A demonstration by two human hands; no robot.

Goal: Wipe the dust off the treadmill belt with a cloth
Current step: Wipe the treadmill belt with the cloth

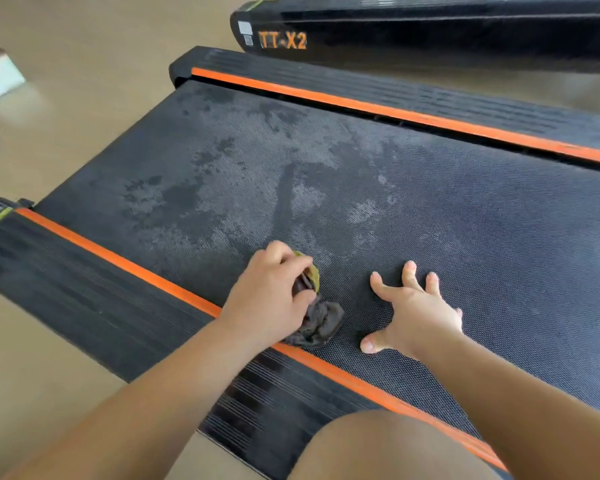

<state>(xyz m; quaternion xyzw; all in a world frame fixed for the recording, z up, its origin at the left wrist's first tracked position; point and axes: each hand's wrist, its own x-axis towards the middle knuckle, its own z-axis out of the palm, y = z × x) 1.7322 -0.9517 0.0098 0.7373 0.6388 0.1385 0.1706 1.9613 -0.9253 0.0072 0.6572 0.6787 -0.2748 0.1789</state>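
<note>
Dark crumpled cloth (317,323), olive at one edge, bunched in the left grip (271,296); right grip (418,315) splayed flat on dust-blotched belt (361,161)

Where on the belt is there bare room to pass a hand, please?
Free: the belt beyond both hands, to the far orange strip. Crowded: by the near orange strip, where the left hand grips the cloth beside the right hand.

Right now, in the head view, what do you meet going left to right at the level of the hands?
Floor → black side rail → orange stripe → left hand → cloth → right hand → treadmill belt.
</note>
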